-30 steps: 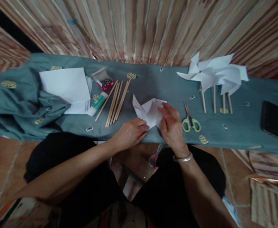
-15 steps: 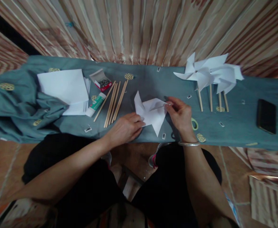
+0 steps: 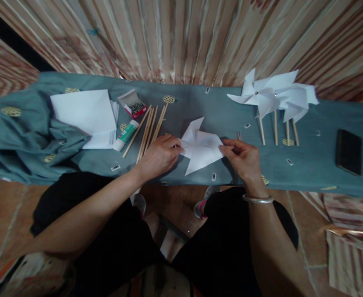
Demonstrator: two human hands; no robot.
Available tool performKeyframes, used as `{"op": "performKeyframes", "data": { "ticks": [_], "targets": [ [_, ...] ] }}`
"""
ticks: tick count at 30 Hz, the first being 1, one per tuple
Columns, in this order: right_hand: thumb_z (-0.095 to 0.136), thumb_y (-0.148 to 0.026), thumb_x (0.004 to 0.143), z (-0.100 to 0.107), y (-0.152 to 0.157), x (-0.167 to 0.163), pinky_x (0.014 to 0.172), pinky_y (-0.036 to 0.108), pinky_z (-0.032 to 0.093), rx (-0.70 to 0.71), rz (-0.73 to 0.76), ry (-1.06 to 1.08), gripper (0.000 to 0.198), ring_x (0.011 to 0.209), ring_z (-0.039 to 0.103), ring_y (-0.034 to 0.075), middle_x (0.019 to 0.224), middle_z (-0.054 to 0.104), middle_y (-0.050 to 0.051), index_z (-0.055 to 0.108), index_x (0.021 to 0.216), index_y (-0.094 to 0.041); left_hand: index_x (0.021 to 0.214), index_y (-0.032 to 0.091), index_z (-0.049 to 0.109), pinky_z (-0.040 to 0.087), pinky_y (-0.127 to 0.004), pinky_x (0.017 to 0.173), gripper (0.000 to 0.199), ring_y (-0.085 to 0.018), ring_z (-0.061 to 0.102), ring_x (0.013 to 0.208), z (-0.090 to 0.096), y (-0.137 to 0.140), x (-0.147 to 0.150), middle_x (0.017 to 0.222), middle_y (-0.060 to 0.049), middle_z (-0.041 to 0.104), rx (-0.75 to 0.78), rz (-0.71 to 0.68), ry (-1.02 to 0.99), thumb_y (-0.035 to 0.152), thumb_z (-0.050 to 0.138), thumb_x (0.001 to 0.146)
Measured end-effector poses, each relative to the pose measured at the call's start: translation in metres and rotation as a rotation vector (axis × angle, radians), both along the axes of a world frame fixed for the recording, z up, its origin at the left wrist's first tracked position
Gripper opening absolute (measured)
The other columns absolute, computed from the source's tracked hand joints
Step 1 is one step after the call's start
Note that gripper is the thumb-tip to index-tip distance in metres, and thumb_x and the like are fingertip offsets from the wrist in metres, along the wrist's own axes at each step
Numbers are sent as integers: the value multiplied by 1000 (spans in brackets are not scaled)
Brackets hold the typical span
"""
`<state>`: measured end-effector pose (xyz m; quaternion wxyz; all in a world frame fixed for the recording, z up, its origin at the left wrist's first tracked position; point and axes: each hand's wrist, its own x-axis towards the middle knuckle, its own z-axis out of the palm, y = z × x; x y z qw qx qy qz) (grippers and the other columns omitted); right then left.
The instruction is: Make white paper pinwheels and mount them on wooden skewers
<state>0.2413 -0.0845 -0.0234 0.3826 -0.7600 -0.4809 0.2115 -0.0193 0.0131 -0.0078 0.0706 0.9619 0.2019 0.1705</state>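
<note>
A white paper pinwheel (image 3: 200,146) without a stick is held between my two hands, over the middle of the cloth-covered table. My left hand (image 3: 162,153) pinches its left blade between thumb and fingers. On the other side, my right hand (image 3: 241,159) grips the tip of the right blade. Left of my left hand lie several wooden sticks (image 3: 148,128). Part of a pair of scissors (image 3: 238,135) pokes out behind my right hand; the rest is hidden.
On the left are a stack of white paper (image 3: 84,111), a glue tube (image 3: 125,135) and an open box of small metal pins (image 3: 134,106). Finished pinwheels (image 3: 271,97) on sticks lie at the back right. A phone (image 3: 348,152) rests far right on the green cloth (image 3: 311,165).
The pinwheel has been turned, with different blades now in my fingers. My right hand has moved slightly right and toward me, covering the scissors' handle. My left hand has shifted slightly up.
</note>
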Motion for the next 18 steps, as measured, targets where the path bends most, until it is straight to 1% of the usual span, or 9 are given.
{"op": "performKeyframes", "data": {
  "ticks": [3, 6, 11, 14, 16, 18],
  "targets": [
    [68, -45, 77, 12, -6, -11, 65, 34, 52, -34, -39, -10, 36, 67, 68, 21, 73, 74, 5, 77, 98, -16, 99, 14, 71, 50, -39, 86, 20, -23, 56, 97, -1, 1, 1, 99, -9, 66, -4, 7, -12, 11, 54, 89],
    [68, -44, 76, 19, -11, -18, 63, 33, 50, -66, -33, -34, 36, 65, 68, 20, 72, 75, 4, 76, 99, -17, 101, 15, 71, 50, -38, 87, 21, -23, 56, 98, -2, 3, 1, 101, -9, 65, 3, 14, -1, 12, 54, 89],
    [66, -46, 77, 21, -20, -25, 58, 30, 47, -145, 8, -42, 42, 57, 64, 17, 69, 74, 3, 72, 106, -17, 107, 16, 69, 50, -41, 90, 25, -24, 56, 102, -2, 7, 1, 109, -10, 65, 8, 38, 6, 12, 51, 90],
    [65, -45, 77, 22, -24, -29, 54, 29, 44, -188, 16, -40, 44, 53, 61, 16, 67, 73, 2, 70, 110, -16, 115, 16, 66, 48, -44, 94, 31, -26, 55, 109, 0, 3, 3, 122, -12, 62, 25, 58, -32, 10, 48, 91],
    [64, -45, 77, 24, -26, -32, 53, 29, 43, -204, 9, -59, 44, 52, 60, 16, 66, 72, 1, 70, 110, -16, 120, 16, 62, 47, -44, 95, 30, -26, 55, 111, 3, -5, 5, 126, -12, 60, 39, 39, -71, 14, 47, 93],
    [63, -44, 78, 25, -27, -34, 54, 29, 44, -215, 18, -78, 43, 52, 61, 17, 65, 72, 1, 69, 110, -16, 118, 15, 61, 47, -43, 93, 27, -26, 55, 109, 4, -15, 7, 122, -12, 62, 31, -28, -91, 25, 49, 96]
  ]
}}
